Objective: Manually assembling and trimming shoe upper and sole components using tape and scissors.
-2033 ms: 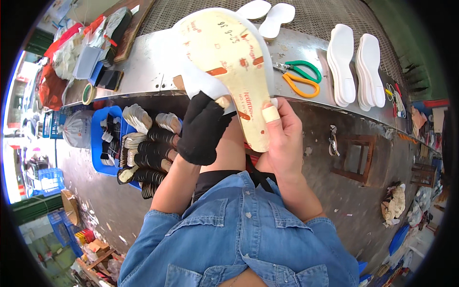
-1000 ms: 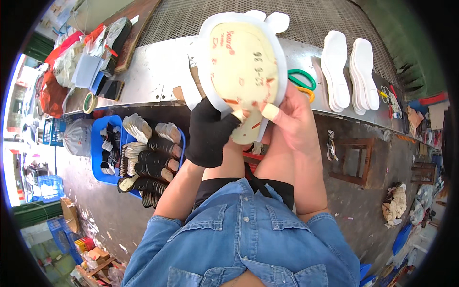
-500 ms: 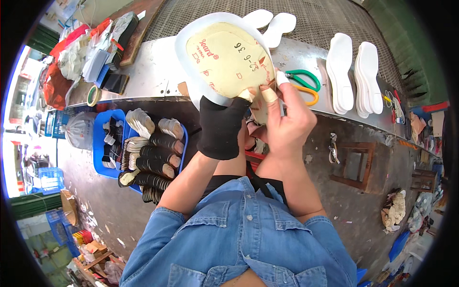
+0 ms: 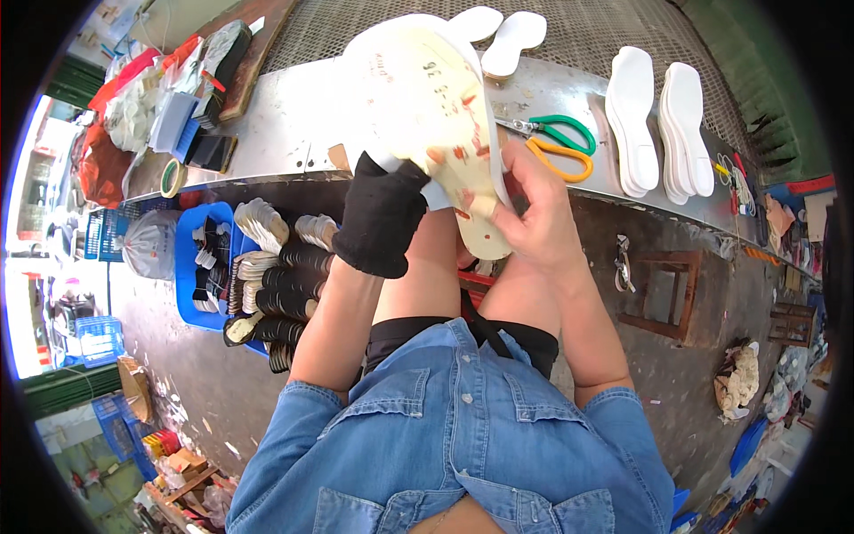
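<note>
A pale yellow insole board (image 4: pixel 454 107) with red print, backed by a white sheet, is held up over the bench edge, its narrow heel end pointing down toward my lap. My left hand (image 4: pixel 382 214), in a black fingerless glove, grips its left side near the middle; glare washes out part of the board there. My right hand (image 4: pixel 541 218) has its thumb on the board and its fingers at the right edge; the thumb looks wrapped in light tape. Scissors (image 4: pixel 569 162) with one green and one orange handle lie on the bench just beyond my right hand.
Stacks of white insoles (image 4: pixel 632 125) stand right on the metal bench (image 4: pixel 294 116); more white insoles (image 4: pixel 514 44) lie at the back. Blue bins (image 4: pixel 182 276) with black and pale insoles sit low at left. Tape (image 4: pixel 173 178) and a phone (image 4: pixel 213 153) lie left. A wooden stool (image 4: pixel 663 298) stands right.
The board has tilted, so its narrow heel end now shows below. My left hand has moved left and down along it, and my right hand has slid lower toward the heel.
</note>
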Action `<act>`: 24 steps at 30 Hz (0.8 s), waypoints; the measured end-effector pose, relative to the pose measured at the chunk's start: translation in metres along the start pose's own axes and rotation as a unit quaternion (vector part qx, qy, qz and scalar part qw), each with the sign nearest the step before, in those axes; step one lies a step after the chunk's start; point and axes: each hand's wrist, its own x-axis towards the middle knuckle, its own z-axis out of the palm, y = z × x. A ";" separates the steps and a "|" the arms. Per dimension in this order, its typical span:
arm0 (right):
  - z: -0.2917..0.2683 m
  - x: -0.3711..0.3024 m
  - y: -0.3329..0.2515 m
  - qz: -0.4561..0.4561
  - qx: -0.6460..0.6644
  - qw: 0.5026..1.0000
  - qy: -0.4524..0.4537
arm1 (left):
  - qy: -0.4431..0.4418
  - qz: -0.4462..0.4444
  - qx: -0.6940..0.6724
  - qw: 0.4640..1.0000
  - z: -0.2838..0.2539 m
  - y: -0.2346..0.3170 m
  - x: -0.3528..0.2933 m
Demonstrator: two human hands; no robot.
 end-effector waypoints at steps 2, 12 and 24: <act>0.002 0.003 -0.002 0.022 0.215 0.976 0.013 | -0.057 0.002 0.041 0.998 -0.006 0.002 0.001; 0.002 0.036 -0.012 0.049 0.230 0.962 0.140 | -0.053 -0.027 0.196 0.979 0.001 -0.009 -0.012; -0.003 0.023 -0.003 -0.010 0.187 0.981 0.044 | -0.093 0.008 0.102 0.990 -0.001 -0.004 -0.002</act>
